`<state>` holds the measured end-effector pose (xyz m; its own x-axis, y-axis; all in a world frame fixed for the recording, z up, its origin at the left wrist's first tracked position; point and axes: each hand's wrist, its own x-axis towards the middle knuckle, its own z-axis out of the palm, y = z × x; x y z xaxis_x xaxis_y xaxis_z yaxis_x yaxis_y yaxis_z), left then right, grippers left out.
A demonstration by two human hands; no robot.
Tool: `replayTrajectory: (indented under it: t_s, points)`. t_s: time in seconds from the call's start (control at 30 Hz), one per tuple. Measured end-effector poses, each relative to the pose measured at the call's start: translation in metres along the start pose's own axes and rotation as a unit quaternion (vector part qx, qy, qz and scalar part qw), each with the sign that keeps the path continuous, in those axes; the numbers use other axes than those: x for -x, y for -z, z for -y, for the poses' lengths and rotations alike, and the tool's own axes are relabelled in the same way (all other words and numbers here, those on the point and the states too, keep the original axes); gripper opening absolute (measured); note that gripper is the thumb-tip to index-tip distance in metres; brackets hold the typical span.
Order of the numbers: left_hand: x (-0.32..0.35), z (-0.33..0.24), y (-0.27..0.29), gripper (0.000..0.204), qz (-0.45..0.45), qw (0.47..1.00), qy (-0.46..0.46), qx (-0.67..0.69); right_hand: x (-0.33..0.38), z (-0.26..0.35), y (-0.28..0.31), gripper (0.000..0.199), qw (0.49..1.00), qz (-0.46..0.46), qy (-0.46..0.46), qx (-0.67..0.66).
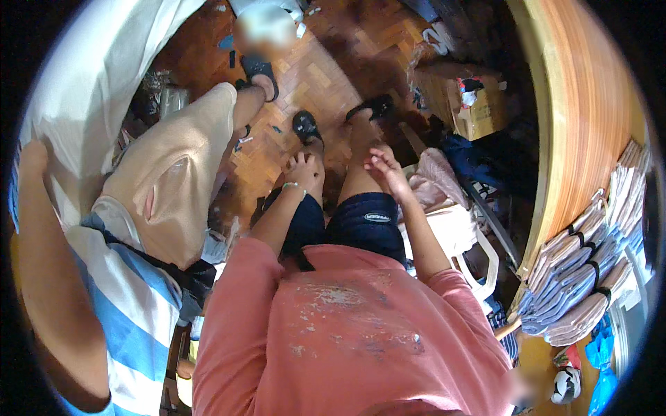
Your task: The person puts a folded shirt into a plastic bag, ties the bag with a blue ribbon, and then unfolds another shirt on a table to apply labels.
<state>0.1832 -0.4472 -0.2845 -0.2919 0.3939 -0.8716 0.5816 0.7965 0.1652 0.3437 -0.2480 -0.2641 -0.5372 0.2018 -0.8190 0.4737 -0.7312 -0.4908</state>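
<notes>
Left hand [303,170] rests loosely curled and empty on the left knee, right hand [386,168] hovers with released fingers beside the right knee; pink cloth [433,182] lies just right, nearer the right hand.

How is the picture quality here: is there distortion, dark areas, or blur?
Head view: strong fisheye bending, so the wooden table edge curves; black corners ring the image; the floor near the top lies in shadow; both hands, left and right, are slightly soft.
</notes>
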Motion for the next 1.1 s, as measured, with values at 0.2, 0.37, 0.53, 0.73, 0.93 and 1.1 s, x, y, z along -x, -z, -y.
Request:
replayTrajectory:
  t_s: [0.2, 0.37, 0.53, 0.73, 0.93, 1.1]
  points:
    - [0.004, 0.009, -0.007, 0.065, -0.01, 1.0, 0.02, 0.016, -0.005, 0.01, 0.012, 0.026, 0.988, -0.094, -0.082, -0.087]
    - [0.01, 0.02, -0.012, 0.058, -0.025, 0.999, 0.005, 0.047, 0.0, 0.005, 0.002, 0.018, 0.988, -0.094, -0.09, -0.081]
    - [0.002, 0.024, -0.008, 0.057, -0.094, 0.99, -0.105, 0.025, 0.05, -0.016, -0.007, 0.026, 0.987, 0.018, 0.128, 0.094]
    - [-0.049, -0.079, 0.079, 0.048, 0.068, 0.941, -0.319, -0.085, 0.177, 0.173, -0.051, 0.041, 0.927, 0.239, 0.252, 0.144]
    - [-0.033, -0.241, 0.168, 0.039, 0.37, 0.777, -0.467, -0.205, 0.337, 0.347, -0.156, 0.039, 0.557, 0.414, 0.702, 0.16]
    - [0.202, -0.428, 0.301, 0.037, 0.519, 0.69, -0.482, -0.15, 0.386, 0.409, -0.144, 0.038, 0.535, 0.34, 0.744, 0.213]
